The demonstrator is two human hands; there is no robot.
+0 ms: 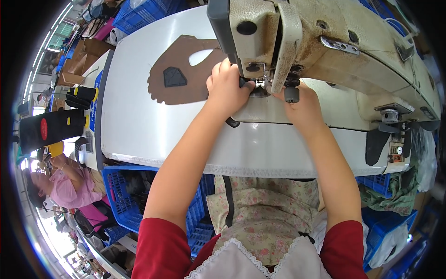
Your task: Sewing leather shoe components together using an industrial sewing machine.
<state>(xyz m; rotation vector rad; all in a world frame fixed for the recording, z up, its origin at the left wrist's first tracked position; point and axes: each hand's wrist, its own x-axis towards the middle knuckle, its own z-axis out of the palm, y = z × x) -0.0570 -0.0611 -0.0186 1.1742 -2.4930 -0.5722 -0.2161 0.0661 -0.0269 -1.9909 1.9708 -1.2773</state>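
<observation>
My left hand [227, 90] is bent beside the presser foot [260, 87] of a sewing machine [334, 51], with its thumb pointing at the foot. A small black piece [242, 82] shows between its thumb and fingers. Left of this hand, and partly behind it, a flat brown panel [160, 95] lies on the table. An oval hole and a dark angular patch [174, 77] mark the panel. On the other side of the foot is my right hand [303, 104], its fingers drawn together near the needle area. A dark knob and the machine head hide most of its fingertips and anything in them.
The white table [134, 125] has a ruler strip along its near edge. Blue crates [121, 197] stand below it on the left and right. Another sewing machine [51, 128] and a person in pink [74, 188] are at far left. The machine arm overhangs my hands.
</observation>
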